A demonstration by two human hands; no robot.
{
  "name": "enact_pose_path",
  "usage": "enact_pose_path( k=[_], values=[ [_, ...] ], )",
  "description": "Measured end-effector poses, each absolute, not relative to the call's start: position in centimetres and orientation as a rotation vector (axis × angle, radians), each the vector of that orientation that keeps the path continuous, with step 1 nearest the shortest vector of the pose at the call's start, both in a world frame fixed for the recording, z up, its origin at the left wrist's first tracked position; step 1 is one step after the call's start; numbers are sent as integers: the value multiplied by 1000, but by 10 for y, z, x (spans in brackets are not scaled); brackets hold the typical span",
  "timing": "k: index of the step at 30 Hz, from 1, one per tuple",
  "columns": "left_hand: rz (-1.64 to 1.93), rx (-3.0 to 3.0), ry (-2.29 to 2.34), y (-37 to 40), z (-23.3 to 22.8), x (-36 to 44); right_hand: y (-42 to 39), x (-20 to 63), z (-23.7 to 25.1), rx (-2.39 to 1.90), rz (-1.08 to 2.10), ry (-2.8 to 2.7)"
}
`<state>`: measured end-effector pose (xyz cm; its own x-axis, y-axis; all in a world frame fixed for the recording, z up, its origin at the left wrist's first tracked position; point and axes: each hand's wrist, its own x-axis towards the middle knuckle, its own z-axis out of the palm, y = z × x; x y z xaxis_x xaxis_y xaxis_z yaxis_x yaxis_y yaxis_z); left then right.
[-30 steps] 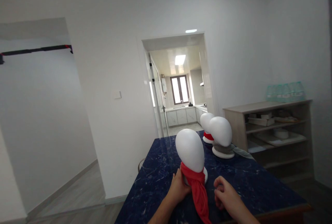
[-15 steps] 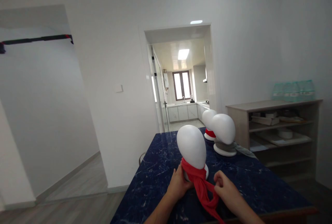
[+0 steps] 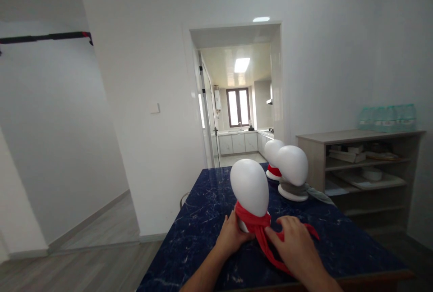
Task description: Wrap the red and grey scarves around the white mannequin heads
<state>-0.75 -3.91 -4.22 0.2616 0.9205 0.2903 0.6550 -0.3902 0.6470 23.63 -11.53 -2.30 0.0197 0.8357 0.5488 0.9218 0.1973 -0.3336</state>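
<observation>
A smooth white mannequin head [image 3: 249, 188] stands on the table near me, tilted a little in view. Wrapped round its neck is a red scarf [image 3: 253, 220], with one strip hanging down the front and another end lying out to the right. My left hand [image 3: 232, 234] is closed round the left side of the neck, against the scarf and the head's base. At the front of the neck, my right hand [image 3: 293, 243] grips the scarf, with thumb and fingers near where the strips cross. Parts of the scarf are hidden behind my right hand.
Under the head is a dark blue marbled table [image 3: 209, 211]. Farther back stand a white head with a grey scarf [image 3: 292, 166] and another with a red band [image 3: 273, 171]. A shelf unit [image 3: 358, 136] with bottles [image 3: 387, 118] on top is at the right. A doorway opens behind.
My right hand has moved left to the scarf at the neck and turned palm down. One scarf end now lies out to the right beyond that hand. My left hand stays at the neck.
</observation>
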Motion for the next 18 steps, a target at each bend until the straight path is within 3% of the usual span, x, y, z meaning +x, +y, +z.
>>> enact_pose_path(
  k=[5,13,18],
  values=[
    [930,2132,1438,-39,-42,-6,-118,198,-41,-1707,-313,-1936],
    [891,2084,1442,-41,-32,-6,-54,307,-36,-1826,-309,-2078],
    [865,2078,1465,-39,-32,-6,-21,321,-17,-1835,-263,-2146]
  ],
)
